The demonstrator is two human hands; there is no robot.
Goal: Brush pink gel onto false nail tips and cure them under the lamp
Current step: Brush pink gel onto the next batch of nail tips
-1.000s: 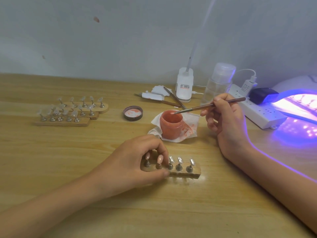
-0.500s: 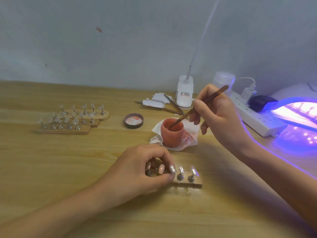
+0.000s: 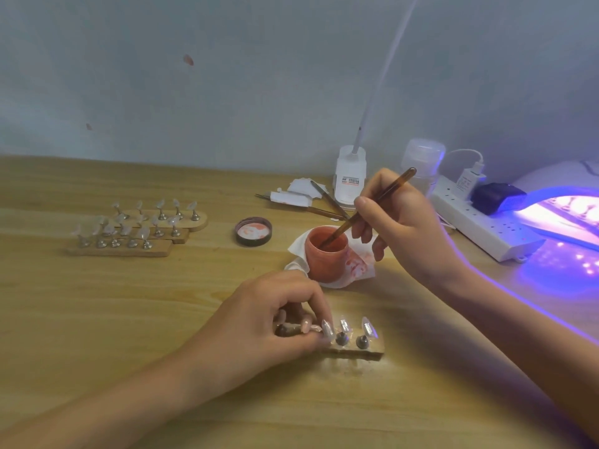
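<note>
Your right hand (image 3: 405, 228) pinches the brush (image 3: 372, 205) between thumb and fingers, with the bristle end inside the open pink gel pot (image 3: 325, 254), which stands on a stained tissue (image 3: 359, 265). Your left hand (image 3: 259, 325) grips the left end of the wooden holder (image 3: 363, 350) with curled fingers, and three clear nail tips (image 3: 368, 327) stand exposed on it. The lamp (image 3: 564, 215) glows violet at far right.

Bottle label (image 3: 349, 181) illegibly blurred
</note>
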